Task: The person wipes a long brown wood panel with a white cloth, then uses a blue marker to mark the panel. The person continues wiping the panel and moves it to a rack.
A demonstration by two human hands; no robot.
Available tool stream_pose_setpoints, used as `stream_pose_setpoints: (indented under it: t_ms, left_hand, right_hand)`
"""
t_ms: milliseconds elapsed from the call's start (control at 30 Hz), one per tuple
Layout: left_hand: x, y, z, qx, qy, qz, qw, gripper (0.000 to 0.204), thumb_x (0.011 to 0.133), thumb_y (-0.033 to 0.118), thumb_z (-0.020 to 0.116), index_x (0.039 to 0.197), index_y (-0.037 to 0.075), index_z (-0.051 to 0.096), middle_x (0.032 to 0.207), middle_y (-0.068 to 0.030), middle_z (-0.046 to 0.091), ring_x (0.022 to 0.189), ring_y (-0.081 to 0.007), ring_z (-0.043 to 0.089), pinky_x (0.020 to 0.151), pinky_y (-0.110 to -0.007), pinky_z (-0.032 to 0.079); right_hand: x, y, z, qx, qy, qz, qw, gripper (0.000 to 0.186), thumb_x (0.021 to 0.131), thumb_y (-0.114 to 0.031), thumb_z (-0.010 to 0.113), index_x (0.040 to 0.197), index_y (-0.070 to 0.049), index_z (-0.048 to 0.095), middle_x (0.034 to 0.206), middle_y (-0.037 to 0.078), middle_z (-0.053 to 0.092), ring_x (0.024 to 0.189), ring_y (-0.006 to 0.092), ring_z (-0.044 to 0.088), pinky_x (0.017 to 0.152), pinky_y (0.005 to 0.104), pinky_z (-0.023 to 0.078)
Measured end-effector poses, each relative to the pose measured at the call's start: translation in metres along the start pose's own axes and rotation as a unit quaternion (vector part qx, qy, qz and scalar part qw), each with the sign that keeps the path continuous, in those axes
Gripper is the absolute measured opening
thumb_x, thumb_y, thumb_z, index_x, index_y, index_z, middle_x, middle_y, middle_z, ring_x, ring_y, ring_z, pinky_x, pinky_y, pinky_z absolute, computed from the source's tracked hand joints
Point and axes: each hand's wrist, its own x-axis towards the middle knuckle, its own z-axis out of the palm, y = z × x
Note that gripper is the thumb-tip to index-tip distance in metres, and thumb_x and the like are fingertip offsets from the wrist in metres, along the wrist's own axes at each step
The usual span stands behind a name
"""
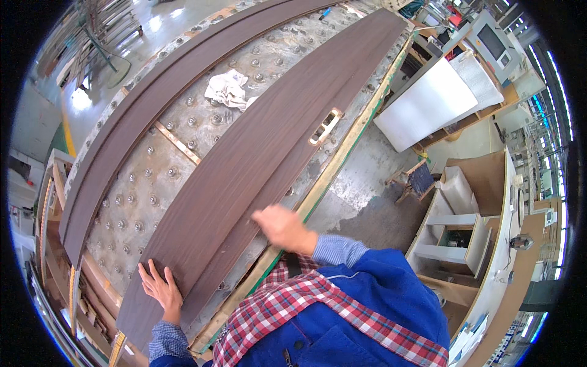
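A long dark brown wood-grain panel (244, 147) lies across the metal table (183, 122) in front of me, with a raised step running along its length. My left hand (162, 289) rests flat on the panel's near left end, fingers spread. Over the panel's near edge, my right hand (283, 227) is closed and blurred by motion. Whatever it may hold is hidden in the fingers. Farther along that same edge sits a pale-rimmed oblong slot (325, 126). A second dark brown panel (116, 140) lies along the table's far side.
A crumpled white cloth (227, 90) lies between the panels, among several ball rollers (191, 120). A blue pen-like thing (326, 12) is at the far end. White foam sheets (425, 104) and a wooden bench with open compartments (449, 244) stand to the right.
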Motion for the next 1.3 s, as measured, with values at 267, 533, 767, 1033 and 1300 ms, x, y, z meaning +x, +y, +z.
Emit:
stream_pose_setpoints:
  t_ms: [267, 533, 767, 1033, 1300]
  left_hand:
    - [0.002, 0.007, -0.002, -0.004, 0.023, 0.018, 1.0, 0.056, 0.094, 0.043, 0.039, 0.141, 0.013, 0.032, 0.151, -0.0142, 0.014, 0.139, -0.0299, 0.016, 0.11, -0.048, 0.01]
    - [0.004, 0.005, -0.003, -0.021, 0.044, 0.033, 0.998, 0.057, 0.091, 0.04, 0.047, 0.137, 0.009, 0.036, 0.147, -0.0204, 0.02, 0.137, -0.0352, 0.018, 0.109, -0.048, 0.013]
    - [0.004, -0.007, 0.002, -0.09, 0.026, 0.016, 0.995, 0.059, 0.093, 0.049, 0.038, 0.139, 0.013, 0.033, 0.149, -0.0189, 0.013, 0.139, -0.0333, 0.009, 0.109, -0.054, 0.006]
    - [0.01, -0.035, 0.006, -0.35, 0.019, 0.027, 0.936, 0.052, 0.097, 0.043, 0.03, 0.138, 0.011, 0.038, 0.148, -0.0144, 0.022, 0.139, -0.0271, 0.016, 0.111, -0.047, 0.009]
    - [-0.057, -0.313, -0.024, -0.093, 0.076, 0.027, 0.992, 0.041, 0.094, 0.032, 0.047, 0.125, 0.005, 0.052, 0.143, -0.0186, 0.033, 0.132, -0.0344, 0.031, 0.107, -0.045, 0.023]
  right_hand:
    - [0.031, 0.198, -0.101, -0.204, 0.209, 0.184, 0.938, 0.013, 0.083, -0.012, 0.058, 0.094, -0.008, 0.063, 0.081, 0.009, 0.057, 0.076, 0.0288, 0.057, 0.064, 0.0379, 0.048]
    - [0.018, 0.135, -0.056, -0.163, 0.125, 0.074, 0.976, 0.017, 0.083, -0.01, 0.056, 0.099, -0.007, 0.062, 0.083, 0.01, 0.057, 0.075, 0.0288, 0.055, 0.065, 0.0382, 0.047]
    - [-0.019, -0.041, 0.035, -0.095, 0.081, 0.031, 0.992, 0.028, 0.078, -0.005, 0.053, 0.106, -0.002, 0.056, 0.077, 0.011, 0.052, 0.072, 0.0289, 0.053, 0.063, 0.0382, 0.046]
    - [-0.057, -0.239, 0.132, 0.104, 0.022, -0.034, 0.994, 0.031, 0.077, -0.007, 0.056, 0.107, -0.004, 0.059, 0.081, 0.009, 0.054, 0.074, 0.0263, 0.054, 0.063, 0.0352, 0.047]
    - [-0.036, -0.07, 0.055, -0.076, 0.273, 0.157, 0.946, 0.021, 0.085, -0.018, 0.06, 0.102, -0.008, 0.067, 0.078, 0.009, 0.059, 0.068, 0.0252, 0.058, 0.062, 0.0339, 0.047]
